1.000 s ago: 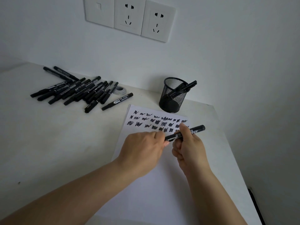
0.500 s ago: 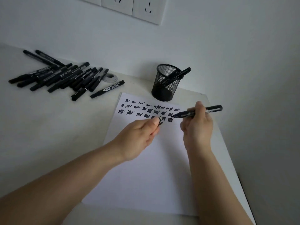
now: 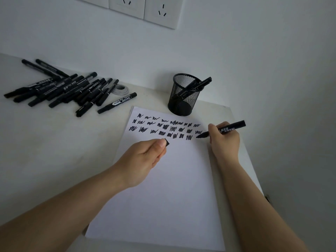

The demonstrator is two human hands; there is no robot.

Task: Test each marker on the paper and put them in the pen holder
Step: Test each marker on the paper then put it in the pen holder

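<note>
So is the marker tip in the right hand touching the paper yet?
Cannot tell. In the head view the marker tip sits at the paper's right edge beside the last scribble, but no contact or gap shows plainly.

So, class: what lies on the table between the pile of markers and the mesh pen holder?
In the head view, one lone marker and a grey tape roll lie between the marker pile and the pen holder; the remaining table is bare.

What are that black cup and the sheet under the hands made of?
The pen holder looks like black wire mesh, probably painted metal: you can see through its lattice wall to the marker inside. The sheet looks like plain matte white paper, thin and flat, taking ink scribbles without shine.
</note>
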